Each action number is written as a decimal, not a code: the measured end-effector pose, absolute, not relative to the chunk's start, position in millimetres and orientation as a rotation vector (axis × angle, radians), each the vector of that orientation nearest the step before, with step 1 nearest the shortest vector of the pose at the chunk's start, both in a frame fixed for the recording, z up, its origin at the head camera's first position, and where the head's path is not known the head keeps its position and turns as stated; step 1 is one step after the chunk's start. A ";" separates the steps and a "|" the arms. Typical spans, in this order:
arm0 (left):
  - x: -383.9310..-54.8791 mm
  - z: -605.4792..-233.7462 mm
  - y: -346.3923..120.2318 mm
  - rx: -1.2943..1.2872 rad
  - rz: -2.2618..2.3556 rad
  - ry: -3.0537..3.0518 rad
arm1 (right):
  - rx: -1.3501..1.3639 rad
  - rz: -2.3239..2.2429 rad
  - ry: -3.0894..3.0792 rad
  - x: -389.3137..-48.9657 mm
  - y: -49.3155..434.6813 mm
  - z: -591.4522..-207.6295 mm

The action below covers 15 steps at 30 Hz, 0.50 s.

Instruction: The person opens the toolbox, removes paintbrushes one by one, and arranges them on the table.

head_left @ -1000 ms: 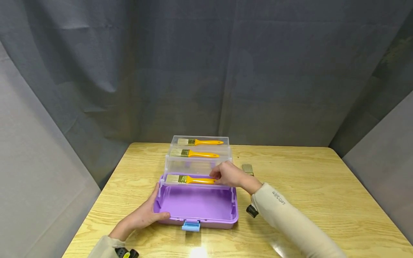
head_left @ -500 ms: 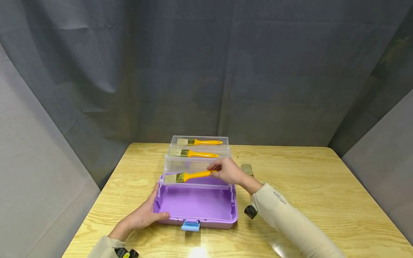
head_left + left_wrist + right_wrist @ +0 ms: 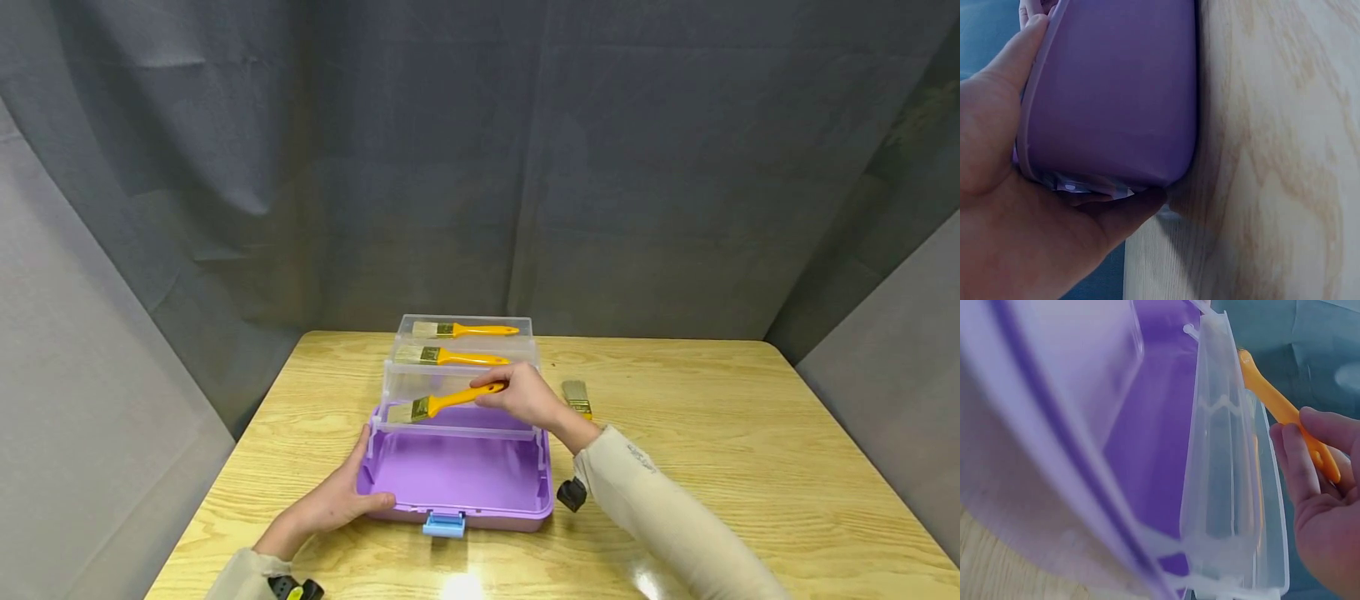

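My right hand pinches the end of a paintbrush's yellow handle between thumb and fingers. This paintbrush slants over the lowest clear tray, its handle raised and its pale bristles lower at the left end. In the right wrist view the yellow handle crosses behind the tray edge, which hides the bristles. My left hand holds the left front corner of the purple storage box, thumb on the front rim and fingers along the left side. The left wrist view shows the hand bent around the box wall.
Two more paintbrushes lie in the upper trays, a top brush and a middle brush. Another paintbrush lies on the wooden table, partly behind my right wrist. A blue latch hangs open at the box's front. Dark curtains stand behind.
My right hand has lifted the paintbrush's handle end up from the lowest tray, so the brush now tilts. The left hand and the box have stayed in place.
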State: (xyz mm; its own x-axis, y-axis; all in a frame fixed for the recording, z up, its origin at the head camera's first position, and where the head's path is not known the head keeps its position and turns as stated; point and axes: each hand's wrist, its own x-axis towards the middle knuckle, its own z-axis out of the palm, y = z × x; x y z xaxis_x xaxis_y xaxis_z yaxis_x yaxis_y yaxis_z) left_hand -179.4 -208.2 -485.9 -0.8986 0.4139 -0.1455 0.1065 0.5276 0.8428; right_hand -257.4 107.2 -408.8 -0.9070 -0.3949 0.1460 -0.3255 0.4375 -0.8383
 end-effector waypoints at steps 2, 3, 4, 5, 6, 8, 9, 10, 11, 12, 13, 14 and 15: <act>-179.3 -485.9 -207.7 0.426 1.310 2.444 | -0.628 -1.532 2.577 -256.2 112.7 -408.7; -179.1 -485.9 -207.5 0.427 1.308 2.448 | -0.619 -1.553 2.561 -255.7 115.9 -408.7; -178.9 -485.9 -207.5 0.428 1.307 2.450 | -0.612 -1.576 2.540 -255.0 119.2 -408.5; -178.7 -485.9 -207.4 0.430 1.307 2.454 | -0.612 -1.598 2.518 -254.6 122.9 -408.5; -178.6 -485.8 -207.4 0.434 1.308 2.457 | -0.604 -1.612 2.503 -254.2 126.6 -408.4; -178.2 -485.5 -207.2 0.444 1.312 2.459 | -0.592 -1.636 2.477 -253.1 134.5 -408.2; -178.1 -485.4 -207.1 0.449 1.317 2.456 | -0.583 -1.641 2.472 -252.6 138.5 -408.2; -177.9 -485.1 -207.3 0.453 1.322 2.452 | -0.571 -1.649 2.467 -252.1 142.2 -408.0; -177.6 -484.9 -207.5 0.456 1.326 2.450 | -0.563 -1.657 2.465 -251.7 145.8 -407.9; -177.4 -484.7 -207.6 0.460 1.329 2.447 | -0.547 -1.669 2.458 -251.1 149.5 -407.6; -177.2 -484.4 -207.6 0.460 1.334 2.442 | -0.538 -1.692 2.440 -248.4 152.7 -404.1; -177.0 -484.3 -207.6 0.460 1.335 2.441 | -0.532 -1.718 2.423 -248.1 156.7 -404.1; -177.0 -484.2 -207.5 0.463 1.337 2.440 | -0.530 -1.751 2.405 -247.5 160.6 -403.9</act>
